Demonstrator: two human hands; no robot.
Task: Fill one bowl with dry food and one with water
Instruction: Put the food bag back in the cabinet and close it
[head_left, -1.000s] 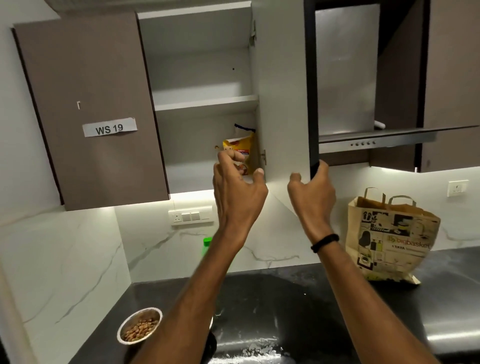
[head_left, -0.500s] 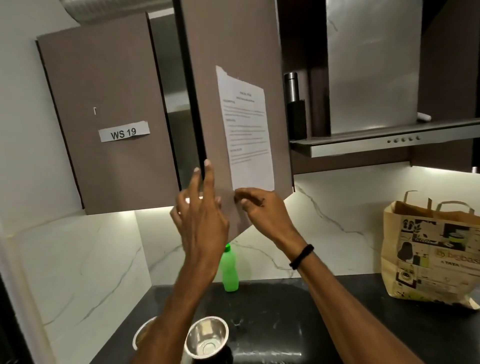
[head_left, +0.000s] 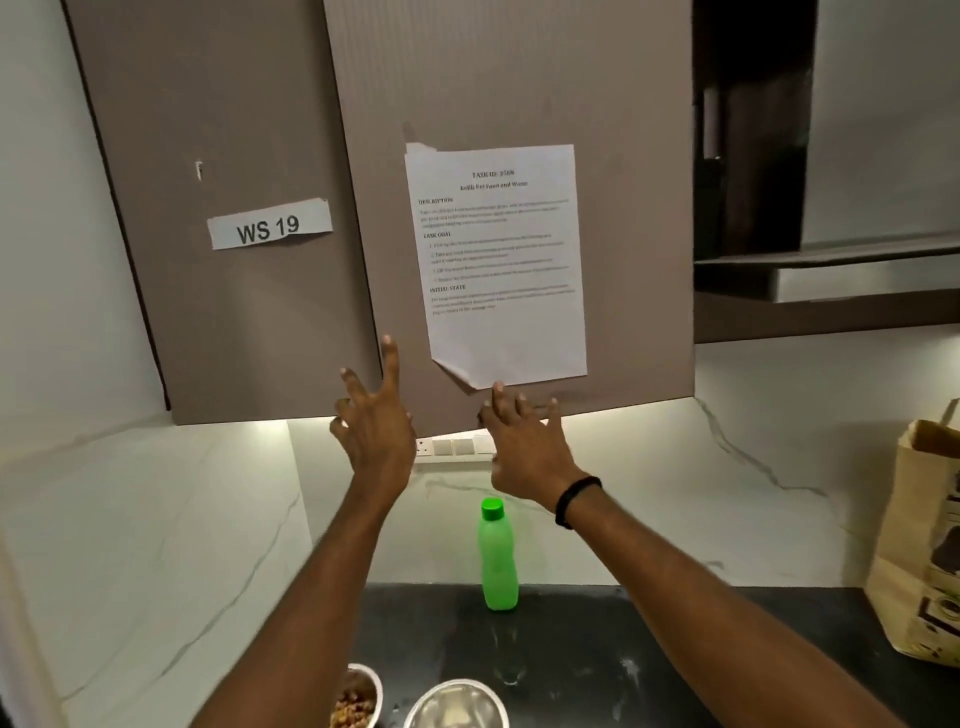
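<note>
Now the cupboard door (head_left: 509, 104), open a second ago, is shut at upper centre — the left hand (head_left: 376, 421) and right hand (head_left: 524, 447) are held open-fingered at its lower edge. At bottom centre the food bowl (head_left: 363, 696) is filled; the steel bowl (head_left: 457, 706) is left for water.

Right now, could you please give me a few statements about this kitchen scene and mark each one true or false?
1. The green bottle stands upright on the counter with its cap on. True.
2. The cabinet door bearing the printed sheet hangs wide open. False: it lies closed or nearly so, level with the neighbouring door.
3. The left bowl holds dry food. True.
4. The right bowl is heaped with dry food. False: no food shows in it.
5. The right hand grips the bottle. False: its straight fingers touch the door's lower edge.
</note>
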